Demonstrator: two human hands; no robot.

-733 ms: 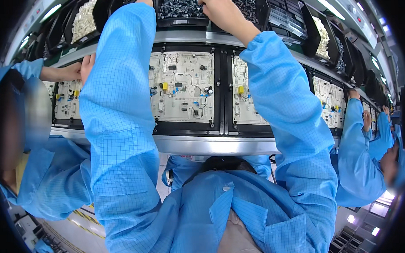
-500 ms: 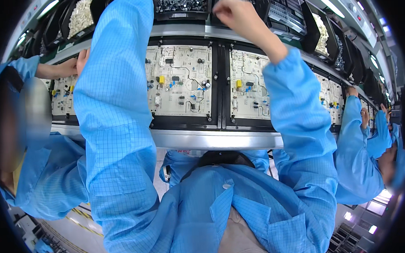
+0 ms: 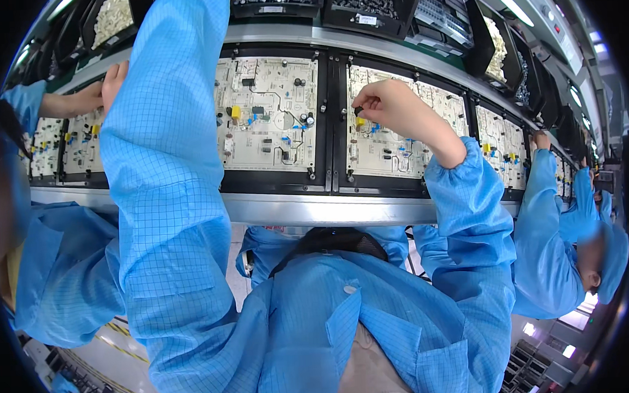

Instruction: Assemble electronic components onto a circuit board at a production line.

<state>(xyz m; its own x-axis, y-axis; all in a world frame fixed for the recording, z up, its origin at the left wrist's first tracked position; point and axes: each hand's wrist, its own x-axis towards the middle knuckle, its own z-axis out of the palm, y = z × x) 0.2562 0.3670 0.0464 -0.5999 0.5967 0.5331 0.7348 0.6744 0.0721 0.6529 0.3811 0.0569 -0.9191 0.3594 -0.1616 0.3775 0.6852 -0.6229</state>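
Observation:
My right hand [image 3: 398, 109] is over the upper left part of a white circuit board [image 3: 382, 163] on the right. Its thumb and fingers pinch a small black electronic component [image 3: 358, 110], just above a yellow component [image 3: 360, 122] on that board. Whether the black piece touches the board, I cannot tell. My left arm [image 3: 167, 132] reaches up past the top edge of the picture, so the left hand is out of sight. To the right of this sleeve lies another white circuit board [image 3: 267, 139] with yellow, blue and black parts, in a black frame [image 3: 330, 126].
Black bins of small dark parts [image 3: 363, 2] line the back, with bins of whitish parts [image 3: 114, 20] farther out. A metal rail [image 3: 315, 209] runs along the front. A co-worker's hand [image 3: 82, 100] works at the left; another co-worker's sleeve [image 3: 541, 237] is at the right.
My right hand has come down from the bins to the right board, now with the black component in its fingers. The boards and bins sit slightly farther left and higher in the picture.

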